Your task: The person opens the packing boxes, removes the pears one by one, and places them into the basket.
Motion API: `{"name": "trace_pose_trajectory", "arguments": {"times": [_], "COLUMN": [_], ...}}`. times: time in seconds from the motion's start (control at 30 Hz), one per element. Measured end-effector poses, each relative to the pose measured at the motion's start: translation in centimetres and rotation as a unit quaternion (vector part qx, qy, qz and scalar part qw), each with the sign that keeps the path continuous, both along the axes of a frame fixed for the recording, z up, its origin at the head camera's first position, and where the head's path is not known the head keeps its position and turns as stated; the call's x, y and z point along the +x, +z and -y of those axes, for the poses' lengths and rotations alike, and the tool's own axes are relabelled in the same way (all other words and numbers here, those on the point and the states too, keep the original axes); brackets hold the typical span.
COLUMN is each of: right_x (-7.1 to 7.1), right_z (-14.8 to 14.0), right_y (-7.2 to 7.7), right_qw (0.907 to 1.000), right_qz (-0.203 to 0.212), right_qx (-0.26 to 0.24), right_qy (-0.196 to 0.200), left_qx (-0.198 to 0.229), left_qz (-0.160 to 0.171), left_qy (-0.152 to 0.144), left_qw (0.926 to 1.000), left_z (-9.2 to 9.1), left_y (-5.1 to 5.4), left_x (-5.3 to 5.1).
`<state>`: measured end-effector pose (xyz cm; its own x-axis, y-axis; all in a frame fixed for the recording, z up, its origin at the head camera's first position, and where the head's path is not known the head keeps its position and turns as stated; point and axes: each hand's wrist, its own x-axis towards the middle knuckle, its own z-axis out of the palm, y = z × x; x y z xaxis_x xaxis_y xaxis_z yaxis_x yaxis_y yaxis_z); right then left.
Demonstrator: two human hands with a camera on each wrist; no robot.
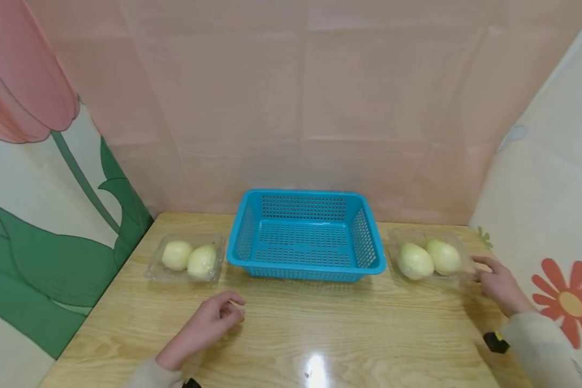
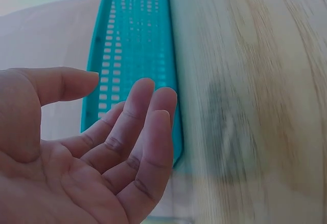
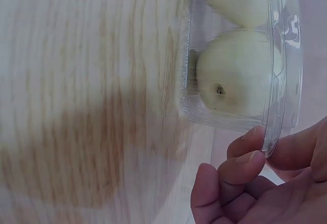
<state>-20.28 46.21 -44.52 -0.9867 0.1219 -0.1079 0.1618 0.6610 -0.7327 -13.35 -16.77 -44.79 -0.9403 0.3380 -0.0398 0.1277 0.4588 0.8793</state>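
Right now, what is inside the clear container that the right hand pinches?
Inside the clear container are two pale round fruits, side by side. What lies directly beneath them is covered.

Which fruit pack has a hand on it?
The pack right of the blue basket: the right hand pinches it. The left pack is untouched.

A creased pinkish-beige backdrop (image 1: 300,108) fills the upper middle of the head view. At left, a white panel (image 1: 9,167) bears a pink tulip (image 1: 26,75) with green leaves; at lower right, a red daisy-like flower (image 1: 571,304) decorates a pale wall (image 1: 558,178). The wood-grain table (image 1: 368,334) catches a bright glare (image 1: 316,371) at bottom centre.
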Motion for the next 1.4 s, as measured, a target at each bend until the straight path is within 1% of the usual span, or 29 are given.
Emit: {"name": "trace_pose_trajectory", "arguments": {"times": [0.2, 0.5, 0.57, 0.8, 0.97, 1.07, 1.2, 1.33, 1.4], "right_x": [0.5, 1.7, 2.0, 2.8, 3.0, 3.1, 3.2, 3.2, 3.1], "right_z": [-0.4, -0.3, -0.3, 0.0, 0.8, 1.1, 1.2, 1.4, 1.5], "right_y": [0.1, 0.2, 0.2, 0.0, 0.3, 0.6, 0.9, 1.1, 1.2], "right_qw": [0.9998, 0.9987, 0.9981, 0.9947, 0.9903, 0.9876, 0.9812, 0.9687, 0.961], "right_qz": [0.017, 0.041, 0.046, 0.055, 0.083, 0.096, 0.119, 0.143, 0.153], "right_qx": [0.001, 0.001, -0.004, -0.058, -0.066, -0.071, -0.082, -0.107, -0.123], "right_qy": [0.006, 0.032, 0.04, 0.065, 0.09, 0.102, 0.128, 0.173, 0.195], "left_qx": [0.001, 0.005, 0.004, 0.001, 0.0, 0.008, 0.03, 0.051, 0.061], "left_qz": [-0.001, 0.004, 0.004, 0.015, 0.012, 0.013, 0.029, 0.053, 0.063], "left_qy": [-0.036, -0.073, -0.076, -0.076, -0.075, -0.08, -0.092, -0.1, -0.105], "left_qw": [0.9993, 0.9973, 0.9971, 0.997, 0.9971, 0.9967, 0.9949, 0.9923, 0.9906], "left_z": [-1.4, -3.0, -3.3, -3.5, -3.5, -3.8, -4.5, -5.5, -6.0], "left_y": [-0.1, -0.4, -0.4, -0.4, -0.6, -0.7, -0.9, -1.1, -1.2], "left_x": [-0.3, -0.3, -0.2, -0.2, -0.2, -0.2, -0.1, 0.2, 0.3]}}
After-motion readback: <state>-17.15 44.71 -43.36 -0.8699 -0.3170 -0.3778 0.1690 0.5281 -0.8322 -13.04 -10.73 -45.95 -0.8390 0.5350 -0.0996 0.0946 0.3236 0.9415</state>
